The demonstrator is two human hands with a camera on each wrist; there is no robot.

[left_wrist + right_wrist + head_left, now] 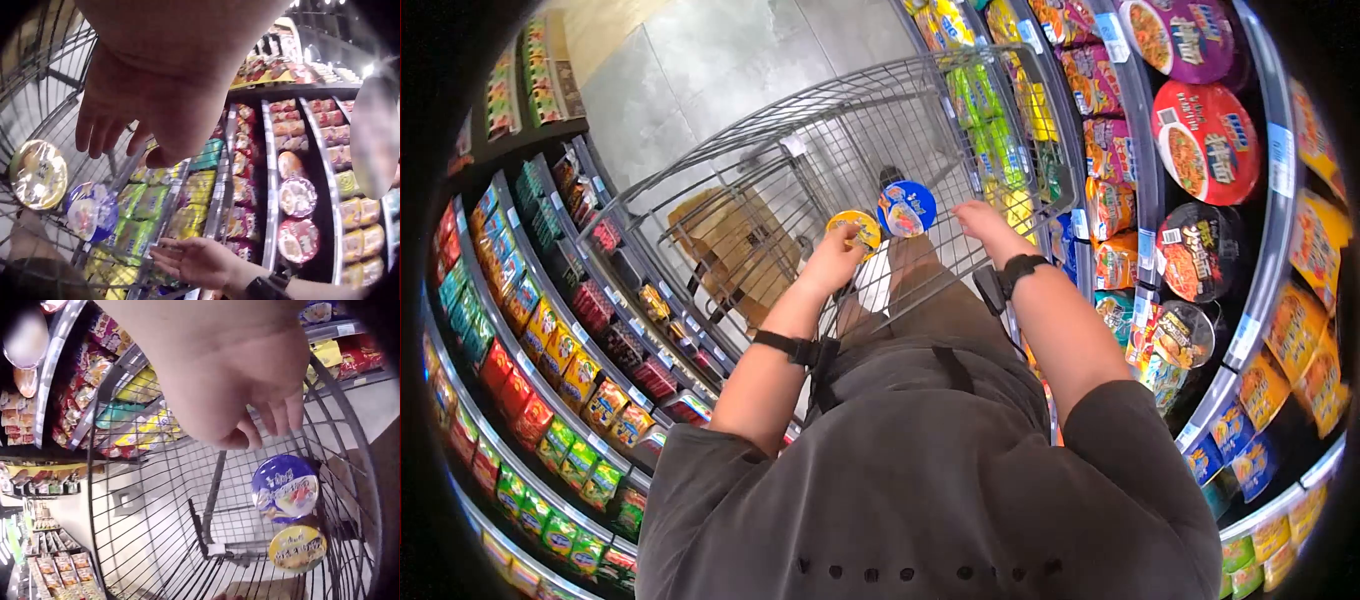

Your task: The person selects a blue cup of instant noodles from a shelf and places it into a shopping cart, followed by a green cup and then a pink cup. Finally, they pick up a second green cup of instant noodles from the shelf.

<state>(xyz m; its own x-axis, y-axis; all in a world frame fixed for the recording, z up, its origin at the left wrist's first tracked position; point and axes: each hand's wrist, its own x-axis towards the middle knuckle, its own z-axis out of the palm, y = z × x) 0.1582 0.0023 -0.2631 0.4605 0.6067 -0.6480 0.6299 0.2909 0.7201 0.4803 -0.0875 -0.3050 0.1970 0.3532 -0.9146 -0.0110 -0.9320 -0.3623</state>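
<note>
Yellow-topped bowl [299,549] near left fingers [99,133], blue-topped bowl [285,489] near right fingers [295,412], both sets relaxed, empty.

One tub [863,229] just left of another tub [907,208] in the cart [925,130] — shelves [1281,160] on either side

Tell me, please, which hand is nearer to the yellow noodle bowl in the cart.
Left: in the head view, the left hand overlaps the yellow noodle bowl; the right hand is farther off, beyond the blue bowl.
</note>
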